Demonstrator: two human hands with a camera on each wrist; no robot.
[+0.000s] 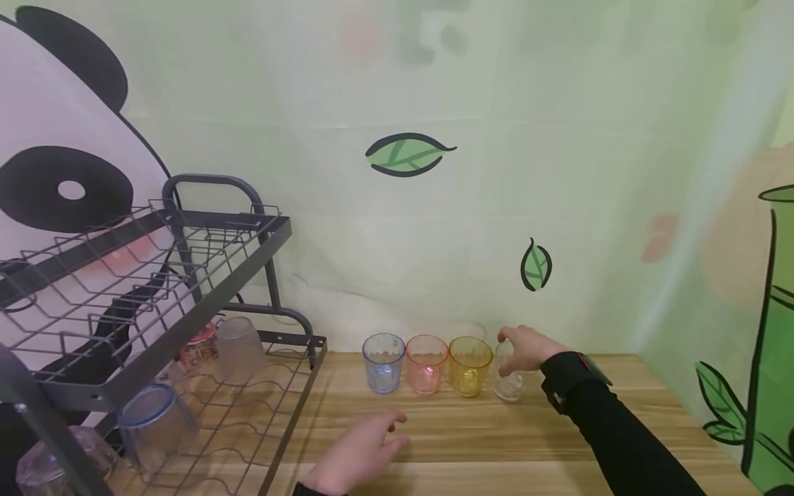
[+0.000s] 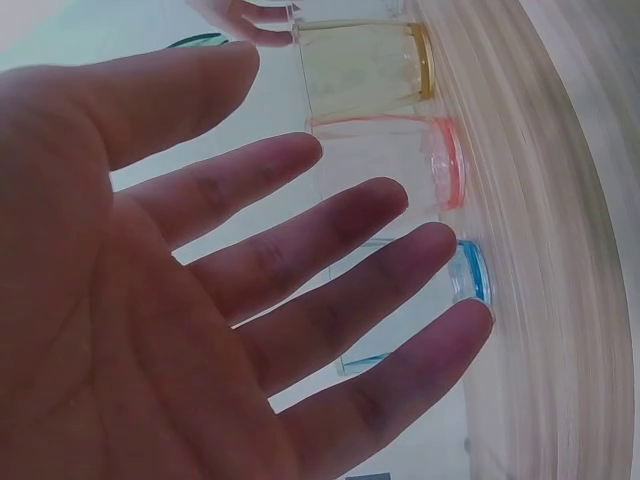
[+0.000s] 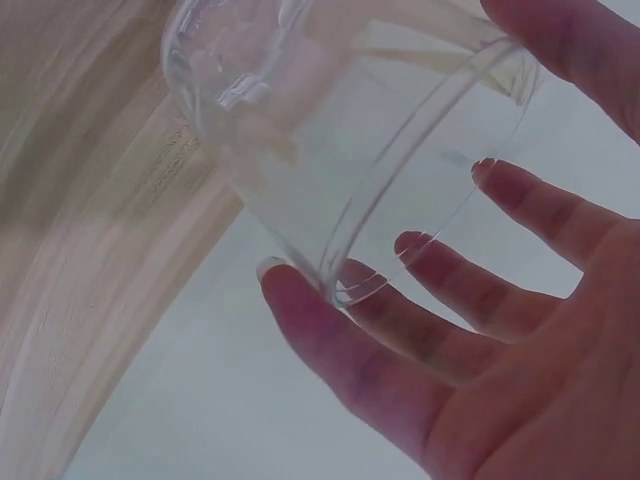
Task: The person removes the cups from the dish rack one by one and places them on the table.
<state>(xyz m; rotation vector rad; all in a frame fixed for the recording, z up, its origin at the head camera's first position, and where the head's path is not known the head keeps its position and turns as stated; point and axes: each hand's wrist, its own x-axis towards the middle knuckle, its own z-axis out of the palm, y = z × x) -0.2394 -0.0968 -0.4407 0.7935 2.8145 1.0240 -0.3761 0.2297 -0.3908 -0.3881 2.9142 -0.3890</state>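
Observation:
On the wooden table, several drinking glasses stand upright in a row: a blue glass [image 1: 384,365], a pink glass [image 1: 426,365], a yellow glass [image 1: 470,367] and a colourless glass [image 1: 510,390] at the right end. My right hand [image 1: 529,349] holds the colourless glass by its rim from above. In the right wrist view, the fingertips [image 3: 300,300] and thumb spread round the rim of that glass [image 3: 330,130]. My left hand [image 1: 362,451] hovers in front of the row, holding nothing. Its fingers [image 2: 330,255] are spread apart in the left wrist view.
A dark two-tier wire rack [image 1: 248,269] stands at the left. Its lower shelf bears several upturned glasses, among them a blue-rimmed glass [image 1: 155,427] and a frosted glass [image 1: 240,351]. Behind the row hangs a pale green printed backdrop [image 1: 347,241].

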